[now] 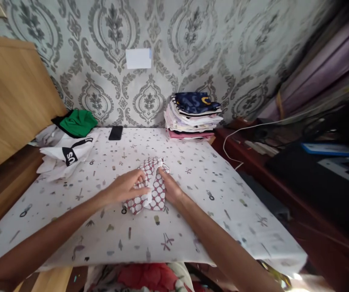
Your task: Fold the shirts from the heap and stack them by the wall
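A small white garment point(158, 195) with a grey lattice print and red dots lies bunched and partly folded in the middle of the table. A plain white strip runs along its upper fold. My left hand point(127, 186) is at its left side, thumb laid across the fabric and fingers curled into it. From the right, my right hand point(171, 187) grips the other side, with the thumb near the top end of the white strip. Some fingertips of both hands are hidden by the cloth.
A folded clothes stack point(192, 117) stands by the wall. Loose white clothing point(67, 156) and a green garment point(78, 123) lie at the left, near a black phone point(115, 133). A white cable point(253, 126) crosses dark furniture at right. Red cloth point(147, 278) shows below the table edge.
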The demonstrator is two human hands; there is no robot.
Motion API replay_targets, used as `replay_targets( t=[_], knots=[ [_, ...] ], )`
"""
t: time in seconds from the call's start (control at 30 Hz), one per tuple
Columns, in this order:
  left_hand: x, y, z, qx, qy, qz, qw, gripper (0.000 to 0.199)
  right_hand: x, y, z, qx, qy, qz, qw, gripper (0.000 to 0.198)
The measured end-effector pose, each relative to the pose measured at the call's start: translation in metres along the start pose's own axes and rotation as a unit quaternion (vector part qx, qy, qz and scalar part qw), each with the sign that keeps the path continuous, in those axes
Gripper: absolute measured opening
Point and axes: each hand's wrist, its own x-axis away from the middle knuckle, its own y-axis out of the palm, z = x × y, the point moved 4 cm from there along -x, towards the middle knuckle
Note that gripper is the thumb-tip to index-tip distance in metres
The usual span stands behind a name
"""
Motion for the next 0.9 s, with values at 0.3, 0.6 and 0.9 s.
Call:
replay_targets(
  t=[0.3, 0.6, 0.9],
  knots=[
    [-0.020, -0.017, -0.051, 0.264, -0.138, 0.121, 0.947, 0.017, 0.006, -0.005, -0.016, 0.092, -0.037, -0.001, 0.995, 0.054],
    [0.054, -0.065, -0.153, 0.325, -0.290, 0.317, 0.842, 0.038, 0.013, -0.046, -0.054, 0.435, -0.082, 0.185, 0.877, 0.038],
    [0.030, -0.031, -0.116, -0.073, -0.258, 0.154, 0.951, 0.043, 0.037, 0.054, -0.018, 0.770, -0.179, -0.116, 0.602, 0.022]
  ],
)
